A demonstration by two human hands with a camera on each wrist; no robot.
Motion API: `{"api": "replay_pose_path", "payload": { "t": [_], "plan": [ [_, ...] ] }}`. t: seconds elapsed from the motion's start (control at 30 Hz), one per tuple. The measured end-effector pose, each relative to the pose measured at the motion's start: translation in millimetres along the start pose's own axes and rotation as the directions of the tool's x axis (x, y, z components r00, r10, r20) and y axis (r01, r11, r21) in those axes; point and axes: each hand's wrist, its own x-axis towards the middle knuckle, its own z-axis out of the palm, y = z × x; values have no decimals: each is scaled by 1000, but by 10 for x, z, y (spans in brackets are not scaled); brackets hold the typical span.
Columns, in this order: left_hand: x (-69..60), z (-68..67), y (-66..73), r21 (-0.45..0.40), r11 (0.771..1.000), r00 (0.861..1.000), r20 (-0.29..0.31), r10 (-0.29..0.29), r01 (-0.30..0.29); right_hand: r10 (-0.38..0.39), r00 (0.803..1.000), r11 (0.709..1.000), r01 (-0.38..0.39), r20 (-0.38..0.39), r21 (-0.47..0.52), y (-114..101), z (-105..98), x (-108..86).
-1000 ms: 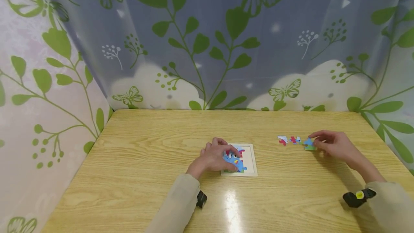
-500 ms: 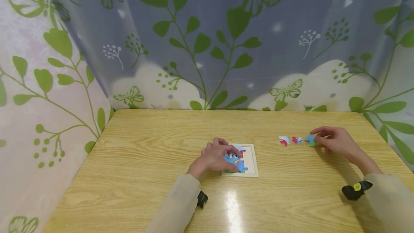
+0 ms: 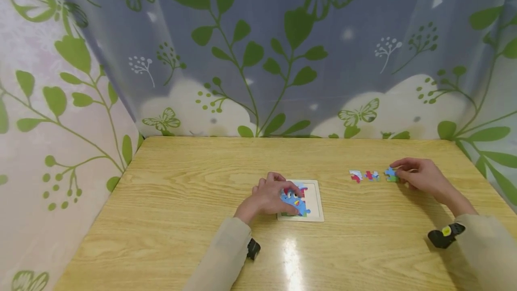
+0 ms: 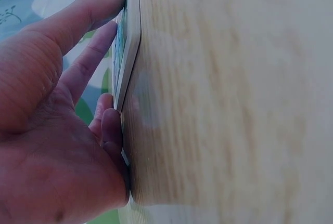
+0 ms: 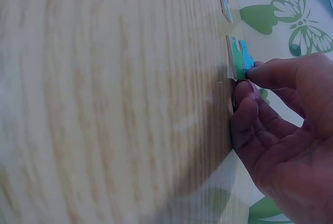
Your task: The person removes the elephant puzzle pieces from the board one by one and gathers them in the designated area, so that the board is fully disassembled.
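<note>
My left hand (image 3: 268,196) lies over the left part of a pale square puzzle board (image 3: 319,210), which holds joined pieces with a blue cartoon figure. In the left wrist view, the thumb and index finger of that hand (image 4: 67,83) touch the board's face, its other fingers at the edge (image 4: 130,57). At the right, my right hand (image 3: 424,181) pinches the right side of a blue and green puzzle piece (image 3: 390,174) at the tabletop. The right wrist view has the thumb of this hand (image 5: 291,115) on the piece's face (image 5: 238,60), fingertips beside it.
Left of the held piece lie a white and red piece (image 3: 356,175) and a red, blue and white piece (image 3: 372,175). The wooden table (image 3: 181,183) ends at a patterned cloth (image 3: 258,80) behind, with more cloth at both sides.
The blue and green piece has moved slightly away from me and turned a little with my right hand, and its gap to the neighbouring piece is wider. My left hand keeps its place on the board.
</note>
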Motion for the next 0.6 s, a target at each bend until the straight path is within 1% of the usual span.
{"api": "replay_pose_path", "payload": {
  "t": [0.1,0.37,0.6],
  "plan": [
    [3,1,-5,-2,1000,1000,-3,1,-1,-4,1000,1000,4,1,-3,8,-6,8],
    [-1,-1,-2,-2,1000,1000,-1,-2,2,14,1000,1000,-14,-5,4,28,-8,7],
    [-5,-6,-3,1,1000,1000,3,2,-2,-2,1000,1000,2,-25,-3,13,12,-26]
  ]
}}
